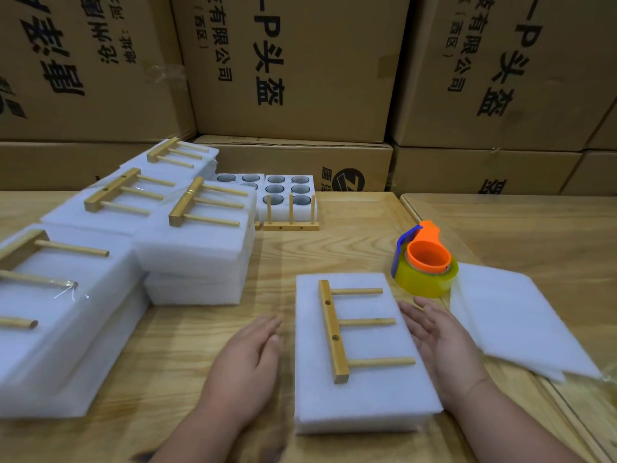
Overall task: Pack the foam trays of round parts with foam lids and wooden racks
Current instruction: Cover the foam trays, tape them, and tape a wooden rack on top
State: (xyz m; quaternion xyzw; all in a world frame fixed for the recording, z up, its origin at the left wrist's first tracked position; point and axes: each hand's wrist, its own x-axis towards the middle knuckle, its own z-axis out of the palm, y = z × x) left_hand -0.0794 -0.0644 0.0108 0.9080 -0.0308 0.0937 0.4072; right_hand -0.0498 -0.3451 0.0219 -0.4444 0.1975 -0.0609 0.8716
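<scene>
A white foam tray with its foam lid (377,396) lies on the table in front of me. On the lid lies a wooden rack (332,329) with three pegs pointing right. My left hand (250,352) hovers flat just left of the tray, fingers straight, a small gap from its edge. Against the tray's right side is my right hand (437,339), fingers straight, holding nothing. At the back stand uncovered foam trays of round parts (288,190) with a rack (290,225) leaning on their front.
Several packed foam trays topped with racks (200,235) are stacked at the left. A tape dispenser (425,262) with yellow tape sits right of centre, beside loose foam sheets (514,315). Cardboard boxes (300,78) wall off the back. A table seam (420,215) runs at right.
</scene>
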